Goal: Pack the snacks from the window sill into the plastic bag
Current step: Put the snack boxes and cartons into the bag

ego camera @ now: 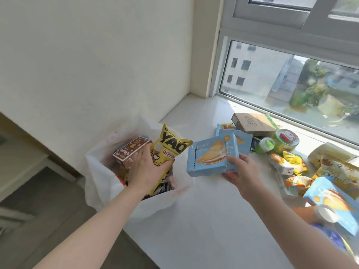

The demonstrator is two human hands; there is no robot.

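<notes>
Head view: the translucent white plastic bag (101, 177) stands open at the left end of the white stone window sill (204, 220). Over the bag's mouth, the left hand (147, 164) curls round a yellow crinkled snack pouch (171, 146). Just right of the bag, the right hand (242, 175) pinches a light-blue cardboard biscuit box (209, 158) by one corner. More packets (287, 164) lie further right.

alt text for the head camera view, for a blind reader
A person's left hand holds a yellow YAO snack pouch over an open, part-filled white plastic bag, while the right hand holds a light blue biscuit box. More snacks lie on the white window sill.
</notes>
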